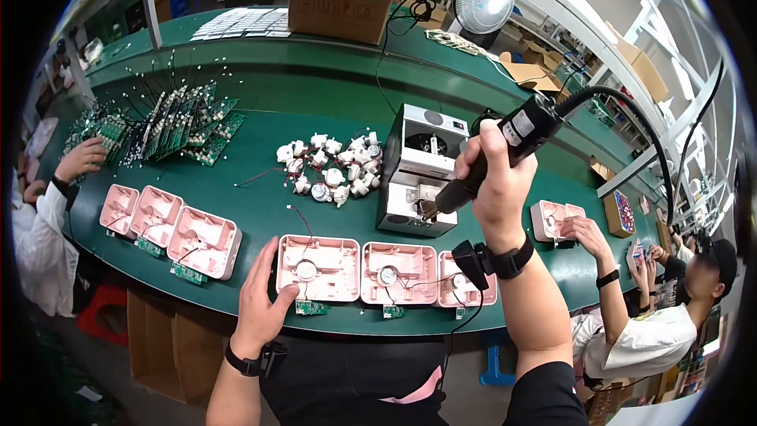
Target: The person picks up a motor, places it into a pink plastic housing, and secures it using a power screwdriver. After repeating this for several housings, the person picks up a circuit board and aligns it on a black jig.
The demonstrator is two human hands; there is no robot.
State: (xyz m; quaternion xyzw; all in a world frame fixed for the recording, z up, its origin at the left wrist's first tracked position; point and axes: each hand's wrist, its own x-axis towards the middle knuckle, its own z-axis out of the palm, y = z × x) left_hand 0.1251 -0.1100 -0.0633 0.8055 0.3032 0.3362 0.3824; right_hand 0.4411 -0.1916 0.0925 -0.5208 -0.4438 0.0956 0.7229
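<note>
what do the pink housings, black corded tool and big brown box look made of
Pink housings: probably moulded plastic, satin; ribs and posts share the walls' colour. Black corded tool: likely hard plastic, semi-gloss, going by highlights on its body. Big brown box: likely cardboard, matte, with flat papery sides.

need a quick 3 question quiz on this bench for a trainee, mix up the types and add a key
1. Which of the camera wearer's hands grips the black, corded power tool?

2. True or false: the wearer's left hand is resting on a pile of green circuit boards.

3. What stands just right of the heap of small white wired parts?
A) a large brown cardboard box
B) a silver-and-black box-shaped machine
C) a round white fan

Key:
1. The right hand.
2. False; it is at the left side of an open, pale pink plastic case.
3. B
</note>
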